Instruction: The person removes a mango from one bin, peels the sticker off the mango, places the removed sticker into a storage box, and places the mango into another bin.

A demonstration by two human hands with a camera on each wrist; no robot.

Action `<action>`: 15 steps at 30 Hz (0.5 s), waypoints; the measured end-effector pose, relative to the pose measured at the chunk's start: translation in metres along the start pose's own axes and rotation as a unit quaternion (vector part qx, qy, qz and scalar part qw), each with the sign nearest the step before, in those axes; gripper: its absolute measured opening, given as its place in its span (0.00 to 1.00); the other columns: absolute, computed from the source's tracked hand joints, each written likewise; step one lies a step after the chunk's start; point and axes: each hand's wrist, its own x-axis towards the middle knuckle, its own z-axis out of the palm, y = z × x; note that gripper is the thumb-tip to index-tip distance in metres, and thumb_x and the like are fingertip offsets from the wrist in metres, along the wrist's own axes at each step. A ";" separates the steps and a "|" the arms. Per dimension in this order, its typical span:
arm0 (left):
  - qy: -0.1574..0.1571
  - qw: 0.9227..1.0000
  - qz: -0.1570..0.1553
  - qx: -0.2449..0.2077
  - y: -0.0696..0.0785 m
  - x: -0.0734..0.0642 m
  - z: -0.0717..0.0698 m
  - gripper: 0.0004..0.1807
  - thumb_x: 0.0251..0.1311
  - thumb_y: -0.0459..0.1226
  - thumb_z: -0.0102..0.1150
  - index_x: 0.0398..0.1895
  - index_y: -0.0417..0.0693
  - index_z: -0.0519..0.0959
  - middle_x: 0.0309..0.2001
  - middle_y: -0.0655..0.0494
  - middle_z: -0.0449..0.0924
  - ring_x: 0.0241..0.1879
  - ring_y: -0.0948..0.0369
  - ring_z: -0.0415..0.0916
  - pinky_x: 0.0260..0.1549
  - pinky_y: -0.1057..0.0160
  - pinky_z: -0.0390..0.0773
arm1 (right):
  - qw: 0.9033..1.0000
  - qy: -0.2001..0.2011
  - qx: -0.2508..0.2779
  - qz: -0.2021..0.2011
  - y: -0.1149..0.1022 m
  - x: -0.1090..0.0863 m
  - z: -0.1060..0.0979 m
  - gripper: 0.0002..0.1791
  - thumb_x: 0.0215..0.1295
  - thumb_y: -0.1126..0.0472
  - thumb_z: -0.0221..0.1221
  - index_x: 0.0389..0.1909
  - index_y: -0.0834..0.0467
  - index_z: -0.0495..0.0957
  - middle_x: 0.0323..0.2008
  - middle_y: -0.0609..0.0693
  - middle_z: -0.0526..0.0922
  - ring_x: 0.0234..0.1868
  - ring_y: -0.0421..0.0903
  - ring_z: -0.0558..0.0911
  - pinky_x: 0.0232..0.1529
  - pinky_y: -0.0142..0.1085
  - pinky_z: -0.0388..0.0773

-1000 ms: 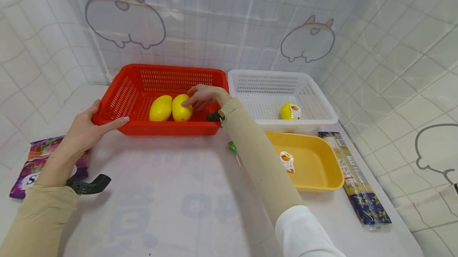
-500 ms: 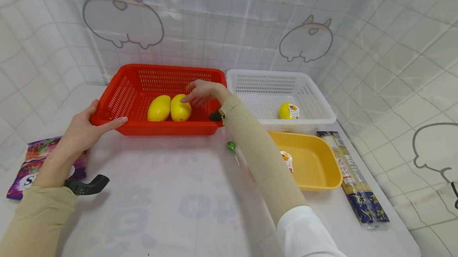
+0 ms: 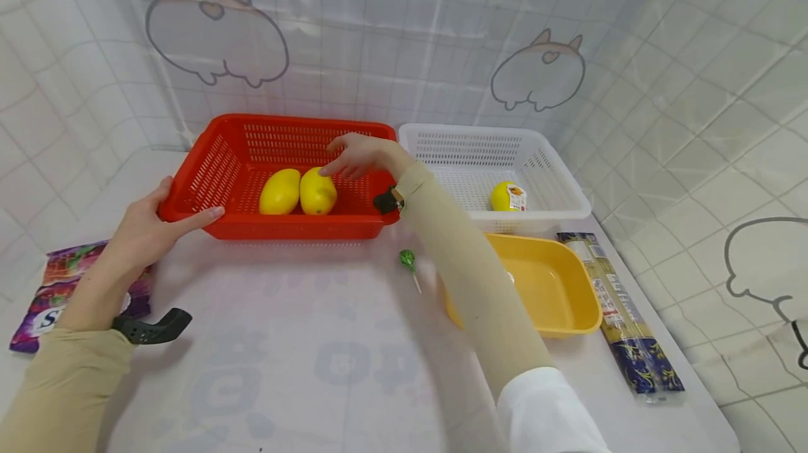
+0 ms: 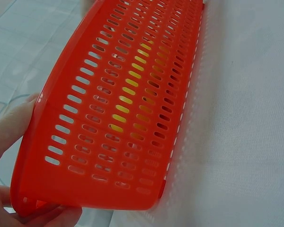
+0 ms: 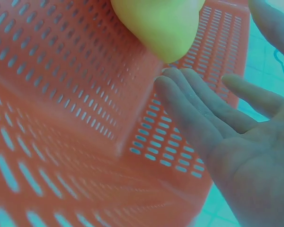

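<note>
Two yellow mangoes (image 3: 280, 191) lie side by side in a red slotted basket (image 3: 297, 227). My left hand (image 3: 145, 225) grips the basket at its front left corner, thumb along the front rim; the left wrist view shows fingers curled under the corner. My right hand (image 3: 362, 153) hovers inside the basket, just right of and above the right mango (image 3: 318, 192). In the right wrist view its fingers (image 5: 194, 111) are extended, nothing in the palm, with fingertips close to the tip of a mango (image 5: 163, 28).
Right of the red basket stands a white basket (image 3: 442, 218) with a labelled yellow fruit (image 3: 507, 196). In front of it are a yellow tub (image 3: 549, 292) and noodle packs (image 3: 621, 320). A green lollipop (image 3: 407, 260) and a purple snack bag (image 3: 47, 299) lie on the table.
My right hand has risen a little and drawn right, off the right mango, its fingers spreading. The mangoes stay in place, and my left hand keeps its grip on the basket.
</note>
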 end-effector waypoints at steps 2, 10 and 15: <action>0.000 1.000 -0.002 0.003 0.000 0.000 0.000 0.63 0.61 0.67 0.54 0.77 0.49 0.23 0.78 0.29 0.38 0.68 0.32 0.49 0.58 0.27 0.65 | 1.000 0.001 -0.010 0.000 0.000 -0.002 -0.001 0.46 0.62 0.50 0.68 0.77 0.54 0.56 0.73 0.51 0.61 0.66 0.56 0.74 0.66 0.45 0.74; -0.001 1.000 -0.001 0.005 0.000 -0.001 -0.001 0.62 0.61 0.67 0.53 0.77 0.50 0.23 0.78 0.29 0.38 0.68 0.32 0.48 0.59 0.27 0.65 | 0.999 0.004 -0.027 -0.018 -0.001 -0.014 -0.007 0.45 0.62 0.49 0.68 0.76 0.54 0.58 0.76 0.53 0.57 0.67 0.56 0.73 0.68 0.46 0.72; -0.003 1.000 -0.003 0.008 0.001 -0.001 -0.002 0.63 0.61 0.67 0.53 0.77 0.49 0.22 0.77 0.28 0.38 0.68 0.31 0.48 0.59 0.27 0.64 | 0.998 0.011 -0.043 -0.033 -0.001 -0.022 -0.009 0.43 0.63 0.49 0.67 0.75 0.53 0.60 0.75 0.52 0.59 0.64 0.51 0.76 0.65 0.43 0.74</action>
